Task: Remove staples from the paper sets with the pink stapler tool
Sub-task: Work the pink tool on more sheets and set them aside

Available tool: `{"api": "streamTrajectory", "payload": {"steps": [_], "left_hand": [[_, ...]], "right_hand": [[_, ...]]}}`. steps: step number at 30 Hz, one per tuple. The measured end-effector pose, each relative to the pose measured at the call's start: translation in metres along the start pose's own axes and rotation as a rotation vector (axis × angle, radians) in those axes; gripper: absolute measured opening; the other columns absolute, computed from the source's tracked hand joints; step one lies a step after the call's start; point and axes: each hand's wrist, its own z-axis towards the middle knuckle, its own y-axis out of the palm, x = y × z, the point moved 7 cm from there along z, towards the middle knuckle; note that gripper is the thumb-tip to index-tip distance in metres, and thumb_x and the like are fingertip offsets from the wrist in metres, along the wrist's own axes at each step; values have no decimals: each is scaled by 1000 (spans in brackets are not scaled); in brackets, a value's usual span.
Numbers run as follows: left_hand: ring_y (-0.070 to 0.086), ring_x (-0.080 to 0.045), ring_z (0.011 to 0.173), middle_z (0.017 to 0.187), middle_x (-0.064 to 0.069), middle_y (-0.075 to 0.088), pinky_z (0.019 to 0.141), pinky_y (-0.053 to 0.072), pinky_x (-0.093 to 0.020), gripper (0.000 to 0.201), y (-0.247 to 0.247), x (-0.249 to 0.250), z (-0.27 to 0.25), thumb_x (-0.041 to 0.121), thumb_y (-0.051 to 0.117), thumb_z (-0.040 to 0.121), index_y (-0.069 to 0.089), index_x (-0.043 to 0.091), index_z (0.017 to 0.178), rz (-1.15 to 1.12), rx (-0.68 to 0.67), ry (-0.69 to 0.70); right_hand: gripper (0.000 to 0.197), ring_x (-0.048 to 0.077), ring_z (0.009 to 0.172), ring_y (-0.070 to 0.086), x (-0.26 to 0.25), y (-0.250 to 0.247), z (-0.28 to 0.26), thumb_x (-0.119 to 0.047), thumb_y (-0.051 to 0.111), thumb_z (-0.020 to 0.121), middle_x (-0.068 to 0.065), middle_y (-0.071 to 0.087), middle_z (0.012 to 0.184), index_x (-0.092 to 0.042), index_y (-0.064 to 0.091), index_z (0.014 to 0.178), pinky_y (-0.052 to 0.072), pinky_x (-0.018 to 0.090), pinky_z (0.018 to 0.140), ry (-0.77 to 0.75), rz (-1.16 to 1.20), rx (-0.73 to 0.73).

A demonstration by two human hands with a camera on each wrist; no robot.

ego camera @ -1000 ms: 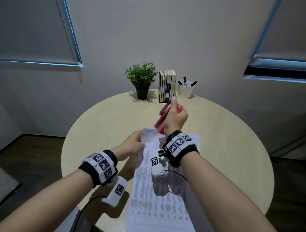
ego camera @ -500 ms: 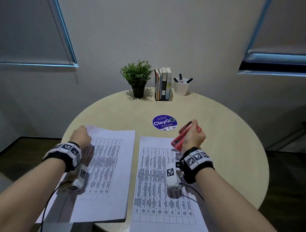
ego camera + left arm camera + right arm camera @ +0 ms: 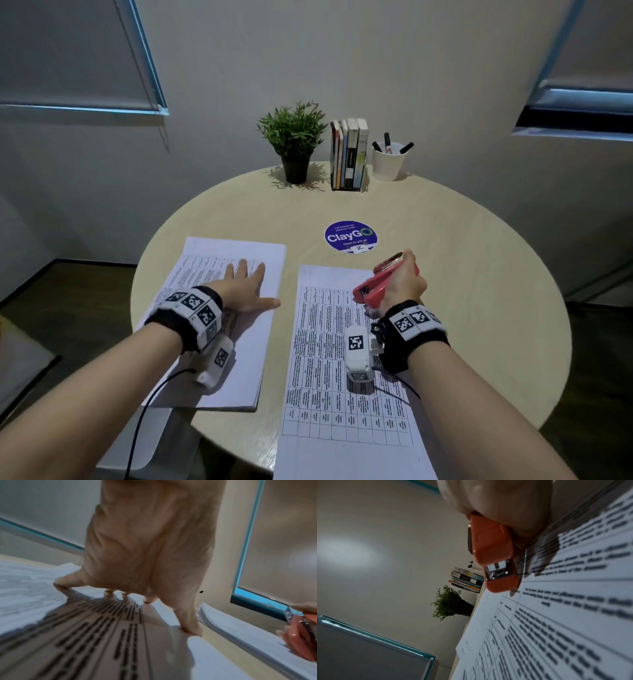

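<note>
Round desk (image 3: pixel 479 308): left hand (image 3: pixel 245 289) lies flat, fingers spread, on the left paper set (image 3: pixel 239 359); right hand (image 3: pixel 404 284) grasps the pink stapler (image 3: pixel 371 291) over the upper right part of the right paper set (image 3: pixel 329 359), both sets printed with tables too blurred to read. Beyond: round blue sticker (image 3: pixel 351 237) reading "ClayGo", potted plant (image 3: pixel 294 137), upright books (image 3: pixel 349 154), white cup of markers (image 3: pixel 388 161).

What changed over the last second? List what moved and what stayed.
The left hand carried one white printed paper set leftward, laid it down and let go, now flat on it. The right hand lowered the pink stapler tool over the other paper set, uncovering a round blue sticker. Its grip stayed.
</note>
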Motion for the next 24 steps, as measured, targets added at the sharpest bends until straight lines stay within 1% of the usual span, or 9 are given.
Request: {"api": "streamTrajectory", "payload": {"steps": [5, 7, 9, 12, 15, 17, 19, 21, 24], "left_hand": [[-16, -35, 145, 159, -11, -19, 114, 9, -59, 104, -8, -12, 7, 72, 48, 81, -11, 24, 152, -42, 24, -17], [-14, -32, 147, 160, -10, -14, 114, 9, -60, 103, -15, -2, 10, 67, 54, 81, -3, 21, 153, -85, 120, 17], [-4, -29, 148, 161, -8, -1, 116, 10, -57, 95, -28, 16, 9, 59, 59, 82, 9, 19, 153, -170, 271, 122], [16, -30, 143, 155, -9, 26, 114, 22, -47, 80, -40, 53, 1, 46, 63, 86, 25, 17, 150, -242, 368, 306], [27, -30, 134, 143, -9, 38, 108, 30, -46, 61, -39, 76, -2, 43, 64, 86, 45, 20, 139, -154, 356, 338], [30, -28, 129, 138, -7, 41, 103, 29, -43, 47, -39, 82, -4, 41, 64, 86, 55, 22, 128, -72, 395, 350], [31, -26, 126, 134, -5, 43, 100, 27, -41, 40, -41, 87, -8, 38, 63, 86, 58, 24, 124, -9, 459, 374], [33, -25, 124, 132, -3, 44, 98, 27, -39, 42, -42, 90, -12, 35, 63, 86, 57, 24, 126, 45, 518, 398], [42, -27, 118, 123, -6, 52, 94, 35, -38, 36, -46, 92, -16, 24, 63, 87, 56, 15, 121, -57, 548, 431]], "right_hand": [[55, 30, 58, 69, 5, 1, 11, -66, 56, 65, 16, 71, 87, -14, 67, 82, 59, 42, 57, 0, -29, 15], [61, 31, 59, 70, 7, 2, 15, -68, 57, 61, 17, 70, 90, -15, 67, 88, 58, 44, 56, 9, -25, 5], [67, 34, 62, 70, 9, 2, 17, -69, 58, 55, 19, 69, 94, -14, 67, 91, 59, 49, 57, 26, -20, 1], [53, 35, 64, 71, 7, 3, 13, -64, 60, 67, 18, 70, 88, -14, 64, 84, 59, 48, 58, 25, -24, -21], [53, 36, 63, 71, 7, 2, 14, -63, 59, 67, 19, 71, 89, -13, 63, 85, 59, 54, 61, 26, -23, -29], [54, 35, 62, 71, 7, 2, 16, -63, 58, 66, 19, 71, 88, -13, 62, 85, 59, 56, 63, 20, -32, -31], [51, 35, 62, 71, 7, 2, 16, -62, 58, 69, 19, 71, 88, -13, 61, 83, 59, 55, 64, 15, -40, -35], [48, 36, 64, 71, 6, 3, 16, -59, 59, 71, 20, 70, 91, -13, 59, 82, 60, 54, 64, 13, -34, -43], [45, 36, 67, 72, 6, 4, 17, -57, 61, 76, 19, 71, 83, -13, 58, 82, 60, 54, 66, 18, -38, -48]]}}
